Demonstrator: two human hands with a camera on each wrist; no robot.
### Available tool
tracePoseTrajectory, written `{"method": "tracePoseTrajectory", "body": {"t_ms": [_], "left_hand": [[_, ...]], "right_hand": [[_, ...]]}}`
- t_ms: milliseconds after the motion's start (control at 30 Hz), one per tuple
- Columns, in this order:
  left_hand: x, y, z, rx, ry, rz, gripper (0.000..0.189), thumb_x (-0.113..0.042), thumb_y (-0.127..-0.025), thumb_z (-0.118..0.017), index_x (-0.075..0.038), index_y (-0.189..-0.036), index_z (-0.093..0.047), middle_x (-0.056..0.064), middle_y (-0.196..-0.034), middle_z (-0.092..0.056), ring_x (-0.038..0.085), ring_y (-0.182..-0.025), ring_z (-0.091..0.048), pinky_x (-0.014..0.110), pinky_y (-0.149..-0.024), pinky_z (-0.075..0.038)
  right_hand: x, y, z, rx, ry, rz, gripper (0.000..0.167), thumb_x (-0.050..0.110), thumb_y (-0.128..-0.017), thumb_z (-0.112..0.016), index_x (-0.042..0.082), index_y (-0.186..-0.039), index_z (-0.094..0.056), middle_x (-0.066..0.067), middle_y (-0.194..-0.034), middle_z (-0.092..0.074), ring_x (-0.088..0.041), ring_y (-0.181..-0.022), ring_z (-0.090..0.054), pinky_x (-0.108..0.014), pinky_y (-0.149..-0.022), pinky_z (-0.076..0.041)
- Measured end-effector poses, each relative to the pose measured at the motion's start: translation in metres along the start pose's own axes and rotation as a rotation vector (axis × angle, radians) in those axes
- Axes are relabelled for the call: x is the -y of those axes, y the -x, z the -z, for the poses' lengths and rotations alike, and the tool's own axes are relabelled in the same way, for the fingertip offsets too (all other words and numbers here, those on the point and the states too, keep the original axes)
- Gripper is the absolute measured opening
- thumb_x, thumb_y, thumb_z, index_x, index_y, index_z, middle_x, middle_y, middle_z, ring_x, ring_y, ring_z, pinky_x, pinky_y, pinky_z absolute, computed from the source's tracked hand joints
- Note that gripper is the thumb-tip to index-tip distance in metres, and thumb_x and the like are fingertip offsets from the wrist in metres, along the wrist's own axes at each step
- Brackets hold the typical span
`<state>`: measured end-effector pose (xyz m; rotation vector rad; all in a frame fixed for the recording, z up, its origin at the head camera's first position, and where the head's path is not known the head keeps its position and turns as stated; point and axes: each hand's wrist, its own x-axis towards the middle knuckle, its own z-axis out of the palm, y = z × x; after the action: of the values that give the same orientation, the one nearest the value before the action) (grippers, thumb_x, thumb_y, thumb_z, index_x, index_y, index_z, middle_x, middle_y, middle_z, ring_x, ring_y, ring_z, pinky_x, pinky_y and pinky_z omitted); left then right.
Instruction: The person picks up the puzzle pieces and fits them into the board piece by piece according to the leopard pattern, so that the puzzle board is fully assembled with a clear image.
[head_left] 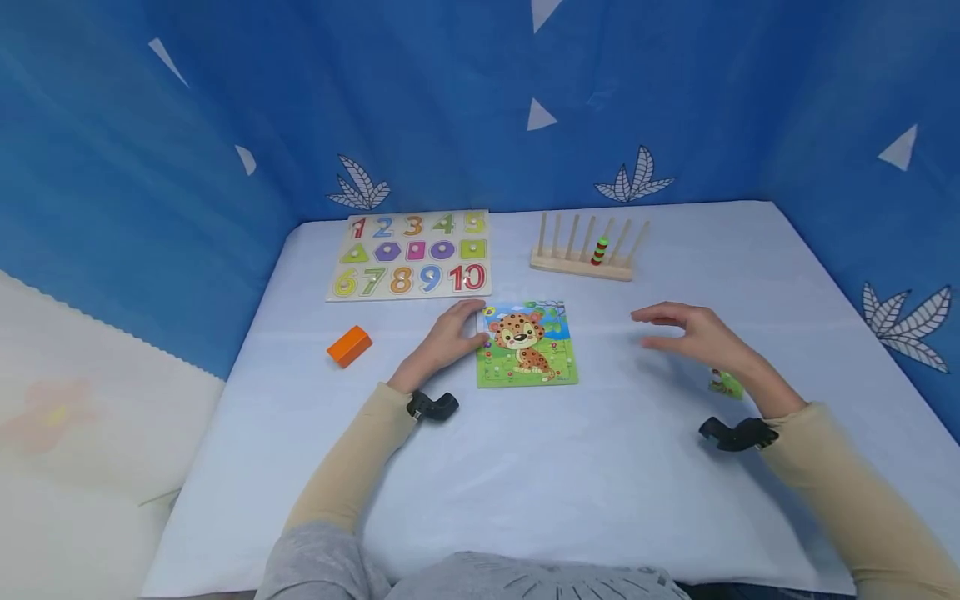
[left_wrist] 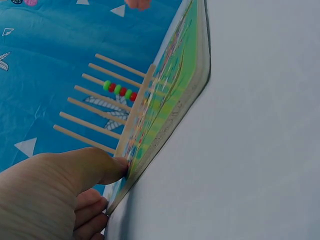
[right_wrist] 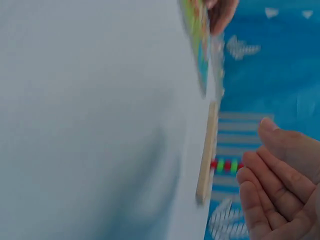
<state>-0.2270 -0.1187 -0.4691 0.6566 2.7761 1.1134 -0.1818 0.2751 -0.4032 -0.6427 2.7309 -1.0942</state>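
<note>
A square jigsaw puzzle (head_left: 528,346) with a cartoon leopard on a green meadow lies at the middle of the table. At its left edge is my left hand (head_left: 450,337). In the left wrist view the thumb (left_wrist: 107,170) lies on the puzzle's top near the border, and curled fingers sit at its side, so the edge is pinched. My right hand (head_left: 686,329) hovers over the table to the right of the puzzle, fingers bent gently and apart from the thumb, holding nothing. Beneath the right wrist lies a small green picture piece (head_left: 726,383), partly covered by the arm.
A wooden number and shape board (head_left: 408,254) lies at the back left. Behind the puzzle, to the right, stands a wooden peg rack (head_left: 581,265) with red and green beads (head_left: 599,251) on one peg. An orange block (head_left: 349,346) is at the left.
</note>
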Motion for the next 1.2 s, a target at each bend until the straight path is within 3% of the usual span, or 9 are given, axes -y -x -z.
{"method": "tracePoseTrajectory", "body": {"t_ms": [67, 233, 500, 600, 700, 867, 933, 1033, 1200], "left_hand": [[0.001, 0.001, 0.002, -0.006, 0.005, 0.008, 0.063, -0.02, -0.085, -0.069, -0.002, -0.139, -0.042, 0.013, -0.143, -0.04, 0.027, -0.134, -0.034, 0.036, -0.113, -0.023], [0.001, 0.002, 0.002, 0.012, 0.014, -0.002, 0.063, -0.021, -0.086, -0.068, -0.001, -0.139, -0.041, 0.014, -0.144, -0.039, 0.027, -0.134, -0.032, 0.036, -0.113, -0.023], [0.0, 0.002, 0.003, 0.003, 0.004, -0.002, 0.063, -0.02, -0.086, -0.068, -0.001, -0.139, -0.041, 0.014, -0.144, -0.04, 0.027, -0.134, -0.033, 0.036, -0.113, -0.023], [0.001, 0.002, 0.003, 0.004, 0.0, -0.001, 0.063, -0.02, -0.086, -0.068, -0.001, -0.139, -0.041, 0.014, -0.144, -0.04, 0.027, -0.134, -0.033, 0.037, -0.113, -0.023], [0.001, 0.001, 0.003, 0.006, -0.003, -0.011, 0.063, -0.02, -0.085, -0.068, 0.0, -0.139, -0.042, 0.015, -0.143, -0.04, 0.028, -0.134, -0.033, 0.037, -0.113, -0.023], [0.001, 0.001, 0.002, 0.007, -0.004, -0.006, 0.063, -0.02, -0.085, -0.069, -0.001, -0.139, -0.042, 0.015, -0.143, -0.04, 0.028, -0.134, -0.033, 0.037, -0.113, -0.023], [0.001, 0.001, 0.002, 0.009, -0.002, -0.003, 0.063, -0.02, -0.085, -0.069, -0.001, -0.139, -0.042, 0.014, -0.143, -0.04, 0.027, -0.134, -0.033, 0.036, -0.113, -0.023], [0.001, 0.001, 0.002, 0.011, 0.002, -0.003, 0.063, -0.02, -0.085, -0.069, -0.001, -0.139, -0.042, 0.014, -0.143, -0.04, 0.027, -0.134, -0.033, 0.036, -0.113, -0.023], [0.0, 0.001, 0.003, 0.01, 0.004, -0.002, 0.063, -0.02, -0.086, -0.068, -0.001, -0.139, -0.042, 0.014, -0.144, -0.039, 0.027, -0.134, -0.032, 0.036, -0.113, -0.023]], "right_hand": [[-0.013, 0.013, 0.012, -0.029, -0.003, -0.037, 0.047, 0.017, -0.083, -0.073, 0.002, -0.125, -0.059, -0.014, -0.125, -0.058, -0.031, -0.115, -0.051, -0.039, -0.099, -0.043], [-0.038, 0.054, 0.035, -0.093, 0.011, -0.194, 0.047, 0.025, -0.087, -0.07, 0.008, -0.129, -0.057, -0.013, -0.13, -0.054, -0.002, -0.113, -0.045, -0.025, -0.095, -0.044], [-0.068, 0.103, 0.046, -0.089, -0.027, -0.274, 0.055, 0.025, -0.087, -0.069, 0.003, -0.134, -0.05, 0.006, -0.135, -0.046, 0.02, -0.102, -0.03, -0.065, -0.093, -0.034], [-0.076, 0.112, 0.042, -0.082, -0.012, -0.283, 0.057, 0.026, -0.085, -0.071, 0.003, -0.133, -0.05, 0.007, -0.134, -0.043, 0.024, -0.102, -0.027, -0.064, -0.096, -0.032], [-0.078, 0.117, 0.037, -0.086, 0.031, -0.266, 0.058, 0.027, -0.083, -0.073, 0.002, -0.131, -0.052, -0.006, -0.134, -0.044, 0.026, -0.102, -0.025, -0.032, -0.103, -0.036], [-0.077, 0.123, 0.032, -0.086, 0.071, -0.27, 0.058, 0.028, -0.083, -0.073, 0.002, -0.131, -0.053, -0.022, -0.136, -0.044, 0.024, -0.108, -0.026, -0.019, -0.098, -0.036], [-0.076, 0.124, 0.03, -0.09, 0.078, -0.266, 0.058, 0.029, -0.083, -0.073, 0.003, -0.131, -0.053, -0.019, -0.136, -0.045, 0.024, -0.108, -0.025, -0.02, -0.098, -0.036], [-0.075, 0.124, 0.028, -0.107, 0.095, -0.219, 0.054, 0.026, -0.083, -0.074, 0.003, -0.128, -0.056, -0.01, -0.132, -0.048, 0.027, -0.103, -0.025, 0.003, -0.076, -0.026], [-0.074, 0.12, 0.024, -0.13, 0.145, -0.155, 0.053, 0.022, -0.081, -0.076, 0.003, -0.127, -0.057, -0.018, -0.13, -0.052, 0.027, -0.105, -0.024, 0.002, -0.081, -0.028]]}}
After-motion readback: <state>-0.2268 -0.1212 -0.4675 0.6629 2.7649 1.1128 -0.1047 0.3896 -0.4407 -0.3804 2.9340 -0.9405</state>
